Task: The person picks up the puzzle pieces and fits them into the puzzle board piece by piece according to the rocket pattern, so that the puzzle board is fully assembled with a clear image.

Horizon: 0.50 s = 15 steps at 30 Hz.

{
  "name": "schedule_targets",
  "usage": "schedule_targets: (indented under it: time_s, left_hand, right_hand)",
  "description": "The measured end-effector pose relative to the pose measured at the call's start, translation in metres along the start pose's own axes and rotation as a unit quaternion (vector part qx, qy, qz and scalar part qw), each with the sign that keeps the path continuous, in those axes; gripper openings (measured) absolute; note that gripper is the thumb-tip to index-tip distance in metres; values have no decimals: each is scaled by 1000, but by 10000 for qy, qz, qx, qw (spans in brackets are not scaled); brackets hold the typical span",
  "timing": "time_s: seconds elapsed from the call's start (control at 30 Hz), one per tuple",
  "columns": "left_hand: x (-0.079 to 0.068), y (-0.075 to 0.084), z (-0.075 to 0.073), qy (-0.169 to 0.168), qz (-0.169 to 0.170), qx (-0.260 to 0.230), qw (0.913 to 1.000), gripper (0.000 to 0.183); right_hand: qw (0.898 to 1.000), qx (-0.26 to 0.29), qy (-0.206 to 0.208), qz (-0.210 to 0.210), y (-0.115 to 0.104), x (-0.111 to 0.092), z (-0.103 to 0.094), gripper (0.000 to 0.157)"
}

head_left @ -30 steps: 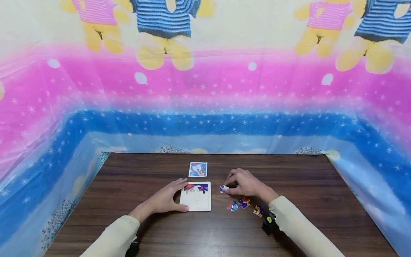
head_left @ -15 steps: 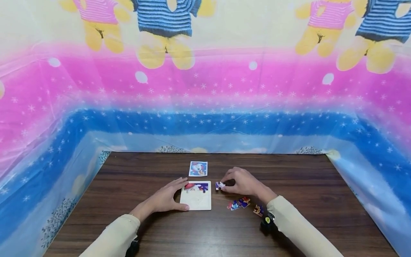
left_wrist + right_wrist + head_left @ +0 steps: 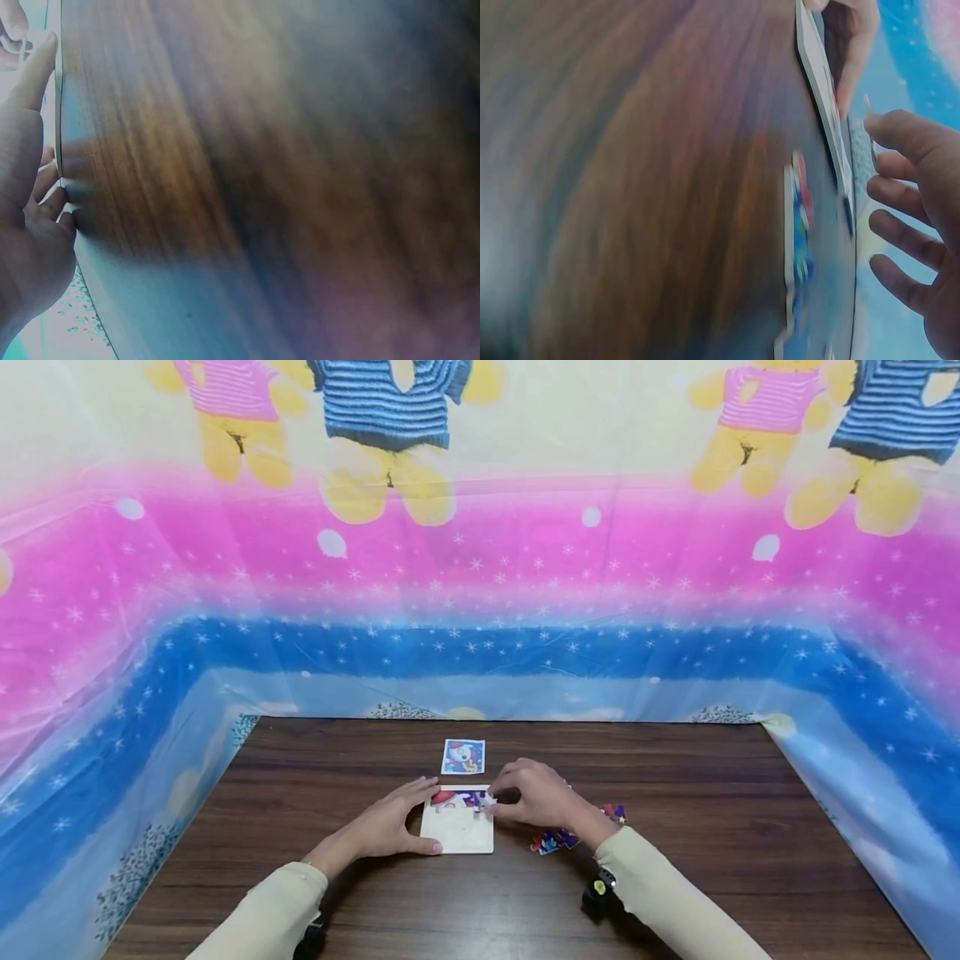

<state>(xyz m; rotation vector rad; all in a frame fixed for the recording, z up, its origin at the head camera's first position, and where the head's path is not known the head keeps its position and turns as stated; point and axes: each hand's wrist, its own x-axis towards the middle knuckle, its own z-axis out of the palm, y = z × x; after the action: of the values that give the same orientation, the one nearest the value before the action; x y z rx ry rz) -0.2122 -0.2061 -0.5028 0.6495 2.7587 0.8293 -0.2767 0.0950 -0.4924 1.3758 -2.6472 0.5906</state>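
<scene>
A white square puzzle tray (image 3: pixel 459 837) lies flat on the table, with fitted pieces forming a red and purple strip along its far side. My left hand (image 3: pixel 385 823) holds the tray's left side, thumb at the near corner and fingertips at the far one. Between thumb and forefinger, my right hand (image 3: pixel 538 795) pinches a purple and white puzzle piece (image 3: pixel 482 802) over the tray's upper right part. Seen edge-on in the right wrist view, that piece (image 3: pixel 868 105) is up above the tray (image 3: pixel 823 90). The left wrist view has the left hand (image 3: pixel 34 202) at its edge.
Loose puzzle pieces (image 3: pixel 553 841) lie right of the tray, and more pieces (image 3: pixel 615 813) show beyond the right wrist. A small picture card (image 3: pixel 463 757) lies behind the tray. The dark wooden table (image 3: pixel 360 902) meets a printed cloth (image 3: pixel 525 652) at its back and sides.
My right hand has moved left, bringing the purple and white puzzle piece from the table right of the tray to over its upper right part. The left hand stays put.
</scene>
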Motion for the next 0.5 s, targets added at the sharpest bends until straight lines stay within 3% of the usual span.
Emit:
schedule_targets:
  time_s: [0.5]
  left_hand:
    - [0, 1, -2, -65, 50, -36, 10000, 98]
  right_hand:
    - [9995, -172, -104, -238, -32, 27, 18, 27]
